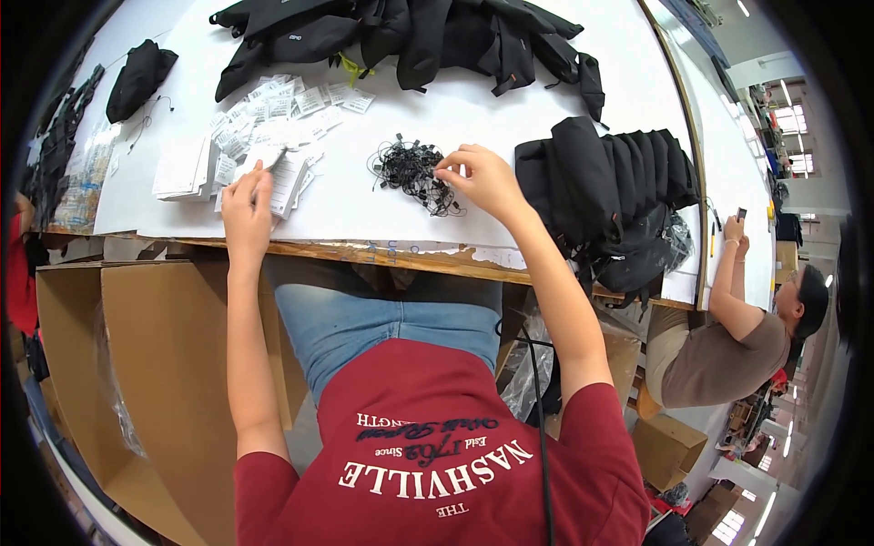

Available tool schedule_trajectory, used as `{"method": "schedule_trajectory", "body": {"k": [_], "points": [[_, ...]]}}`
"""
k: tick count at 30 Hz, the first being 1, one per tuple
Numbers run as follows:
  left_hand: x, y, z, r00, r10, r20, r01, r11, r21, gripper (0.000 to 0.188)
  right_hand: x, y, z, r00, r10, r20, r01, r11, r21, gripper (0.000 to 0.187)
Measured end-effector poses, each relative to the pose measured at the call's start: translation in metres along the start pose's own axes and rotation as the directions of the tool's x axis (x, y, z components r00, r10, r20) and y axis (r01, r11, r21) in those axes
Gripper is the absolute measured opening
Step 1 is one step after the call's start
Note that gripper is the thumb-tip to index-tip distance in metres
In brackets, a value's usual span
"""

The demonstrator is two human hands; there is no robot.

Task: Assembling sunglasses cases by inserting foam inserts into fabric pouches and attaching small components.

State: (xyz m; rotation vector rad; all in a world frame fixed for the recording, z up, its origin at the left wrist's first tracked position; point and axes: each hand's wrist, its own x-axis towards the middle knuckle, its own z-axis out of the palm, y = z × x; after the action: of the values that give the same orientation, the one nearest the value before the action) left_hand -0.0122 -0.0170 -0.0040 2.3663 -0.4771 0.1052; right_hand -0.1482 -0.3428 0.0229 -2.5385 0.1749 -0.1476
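Observation:
My left hand is at the stack of white paper tags near the table's front edge. Its fingers are closed on a white tag, partly hidden by the fingertips. My right hand pinches at the right side of a tangled pile of black tag strings, thumb and index finger together on a string. Loose printed white tags lie scattered behind the stack.
Black fabric bags lie across the back, and more are stacked in a row at right. Another black bag lies far left. Cardboard boxes stand below the table's wooden edge. A co-worker is at far right.

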Motion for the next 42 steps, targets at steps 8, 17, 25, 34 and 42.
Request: {"method": "schedule_trajectory", "body": {"k": [8, 17, 25, 34, 42], "points": [[0.015, -0.019, 0.005, 0.973, -0.116, -0.201, 0.070, 0.973, -0.220, 0.020, -0.041, 0.003, -0.040, 0.956, 0.291, -0.021, -0.278, 0.889, -0.363, 0.019], [0.016, -0.036, 0.024, 0.951, 0.186, -0.246, -0.134, 0.967, 0.216, 0.021, -0.040, -0.002, -0.037, 0.942, 0.333, -0.037, -0.326, 0.884, -0.336, 0.022], [0.010, -0.026, 0.030, 0.958, 0.162, -0.237, -0.113, 0.972, 0.207, 0.032, -0.024, 0.023, -0.012, 0.914, 0.397, -0.084, -0.387, 0.790, -0.475, 0.021], [0.014, -0.015, 0.013, 0.985, 0.129, -0.114, -0.109, 0.980, 0.168, 0.033, -0.050, 0.017, -0.026, 0.910, 0.252, -0.328, -0.209, 0.964, 0.161, 0.015], [0.056, 0.030, -0.033, 0.962, -0.111, 0.249, 0.097, 0.993, 0.068, 0.025, -0.095, -0.054, -0.054, 0.869, 0.431, 0.243, -0.347, 0.182, 0.920, 0.010]]}}
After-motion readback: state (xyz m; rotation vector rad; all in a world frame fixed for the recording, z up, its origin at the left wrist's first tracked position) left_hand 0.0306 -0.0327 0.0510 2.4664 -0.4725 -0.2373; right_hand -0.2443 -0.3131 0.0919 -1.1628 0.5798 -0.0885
